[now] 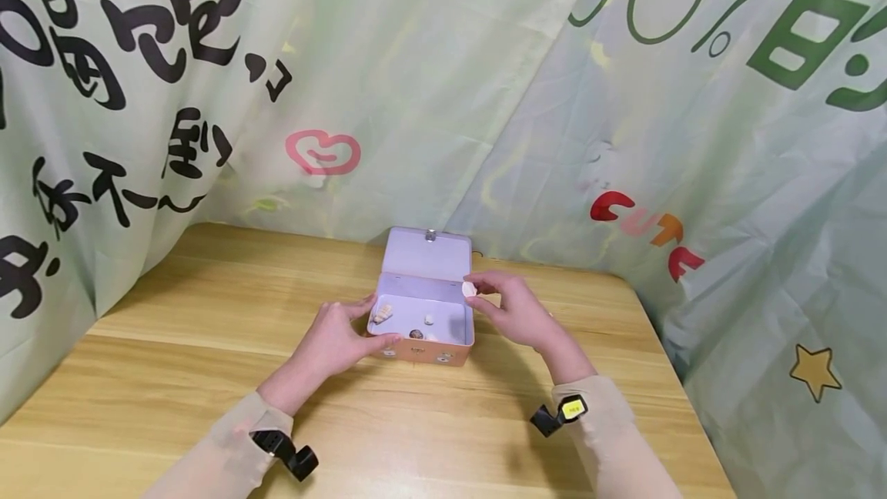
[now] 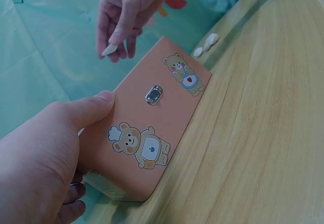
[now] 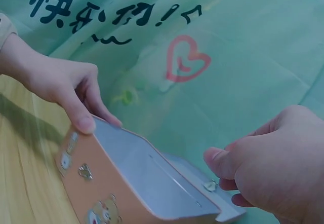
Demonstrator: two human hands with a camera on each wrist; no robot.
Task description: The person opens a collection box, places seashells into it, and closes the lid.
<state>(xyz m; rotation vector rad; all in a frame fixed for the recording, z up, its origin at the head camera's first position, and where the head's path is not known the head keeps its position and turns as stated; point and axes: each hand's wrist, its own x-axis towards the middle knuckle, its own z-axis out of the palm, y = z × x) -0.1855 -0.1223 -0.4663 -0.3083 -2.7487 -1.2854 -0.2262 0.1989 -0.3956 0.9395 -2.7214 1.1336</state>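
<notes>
An orange tin box [image 1: 453,353] with a lilac inside stands on the table, its lid [image 1: 426,254] raised at the back. My left hand [image 1: 339,337] grips the box's left front corner, thumb at the front rim and fingers along the side. Over the right rear rim, my right hand [image 1: 513,306] pinches a white seashell [image 1: 469,289] between thumb and fingers. Inside lie a long spiral seashell [image 1: 383,314], a small white seashell [image 1: 429,319] and a dark brown seashell [image 1: 416,334]. The right wrist view mostly hides the pinched shell behind the fingers.
Several white seashells [image 2: 207,44] lie on the wooden table [image 1: 229,306] beside the box's right end, seen in the left wrist view. A printed curtain [image 1: 416,83] hangs behind the table and along its sides.
</notes>
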